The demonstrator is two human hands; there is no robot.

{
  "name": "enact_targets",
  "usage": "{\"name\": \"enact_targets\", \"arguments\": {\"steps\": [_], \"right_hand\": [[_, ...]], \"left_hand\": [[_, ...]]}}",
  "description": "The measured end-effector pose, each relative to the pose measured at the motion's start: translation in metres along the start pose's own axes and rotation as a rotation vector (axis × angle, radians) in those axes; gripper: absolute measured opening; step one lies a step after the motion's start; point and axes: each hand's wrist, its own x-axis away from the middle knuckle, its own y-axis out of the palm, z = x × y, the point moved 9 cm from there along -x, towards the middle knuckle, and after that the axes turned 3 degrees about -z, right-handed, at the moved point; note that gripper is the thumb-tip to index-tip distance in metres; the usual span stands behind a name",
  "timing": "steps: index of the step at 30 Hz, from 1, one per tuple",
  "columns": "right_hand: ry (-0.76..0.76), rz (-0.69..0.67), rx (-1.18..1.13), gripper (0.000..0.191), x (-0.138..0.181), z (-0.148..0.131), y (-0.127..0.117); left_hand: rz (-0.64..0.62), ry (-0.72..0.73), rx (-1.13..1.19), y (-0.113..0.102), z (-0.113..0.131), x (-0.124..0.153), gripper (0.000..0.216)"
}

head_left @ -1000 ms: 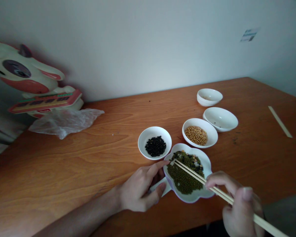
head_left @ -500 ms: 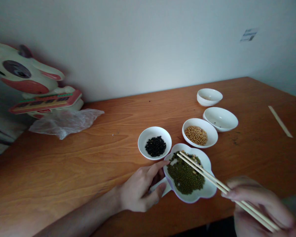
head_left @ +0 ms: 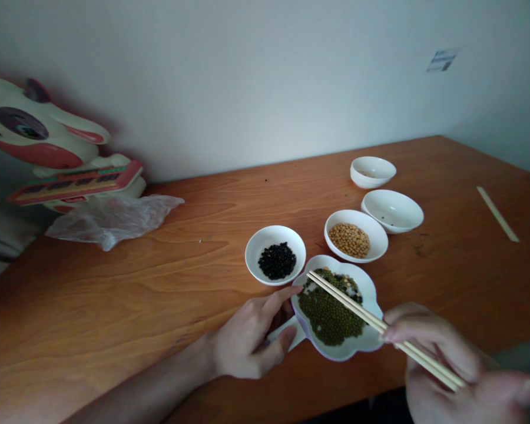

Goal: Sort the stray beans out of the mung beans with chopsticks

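Observation:
A flower-shaped white dish point(head_left: 371, 294) near the table's front edge holds mostly green beans mixed with some black and yellow ones. My left hand point(head_left: 247, 338) grips the dish's handle and rim on its left side. My right hand point(head_left: 441, 359), blurred, holds a pair of wooden chopsticks point(head_left: 357, 309). Their tips hover over the dish's far left part. Behind the dish stand a small white bowl of black beans point(head_left: 275, 255) and a white bowl of yellow beans point(head_left: 355, 235).
Two more white bowls point(head_left: 392, 209) point(head_left: 373, 171) stand further back right. A paper chopstick sleeve point(head_left: 497, 214) lies at the right. A crumpled plastic bag point(head_left: 110, 219) and a cartoon animal toy point(head_left: 48, 147) sit at the back left, against the wall.
My right hand drew back and down to the right, then came back left a little. The chopstick tips shifted slightly over the dish. My left hand stayed put.

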Motion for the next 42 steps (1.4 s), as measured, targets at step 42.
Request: {"name": "enact_targets", "arguments": {"steps": [42], "right_hand": [[-0.094,-0.214,0.203,0.073,0.007,0.017,-0.002]], "left_hand": [[0.000,0.014,0.010,0.001,-0.002,0.000,0.072]]}}
